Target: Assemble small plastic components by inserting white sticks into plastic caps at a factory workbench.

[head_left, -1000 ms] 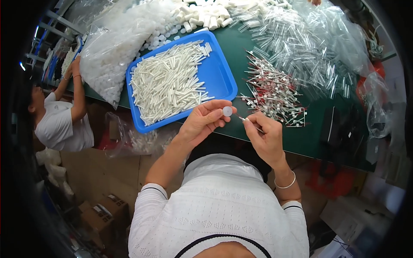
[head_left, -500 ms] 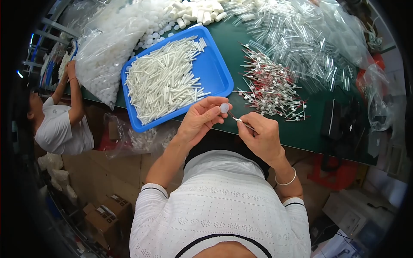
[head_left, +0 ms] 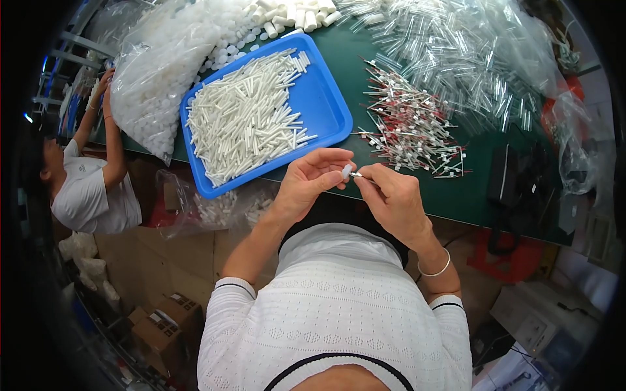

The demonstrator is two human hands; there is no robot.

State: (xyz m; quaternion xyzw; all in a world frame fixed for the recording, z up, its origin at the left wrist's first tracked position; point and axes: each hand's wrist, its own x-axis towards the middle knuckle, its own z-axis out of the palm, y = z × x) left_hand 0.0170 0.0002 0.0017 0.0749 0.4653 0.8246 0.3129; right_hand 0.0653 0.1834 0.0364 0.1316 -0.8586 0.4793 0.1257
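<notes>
Between thumb and fingers, my left hand (head_left: 316, 174) pinches a small translucent white round cap (head_left: 346, 171), tilted on edge. My right hand (head_left: 391, 194) grips a thin wired part with a white connector (head_left: 356, 174), its end right against the cap. Whether that end is inside the cap I cannot tell. Just beyond my right hand lies a pile of similar red-and-white wired parts (head_left: 414, 124). Beyond my left hand stands a blue tray (head_left: 331, 107) holding many short white sticks (head_left: 248, 117).
A plastic bag of white caps (head_left: 147, 98) lies at the left, with thick white cylinders (head_left: 303, 14) at the back. Clear tubes (head_left: 469, 72) spread over the back right of the green table (head_left: 450, 202). At the far left a co-worker (head_left: 98, 176) reaches toward a shelf.
The cap has turned from face-up to edge-on, and my right hand has brought the wired part up to it. The co-worker's hands have shifted slightly upward.
</notes>
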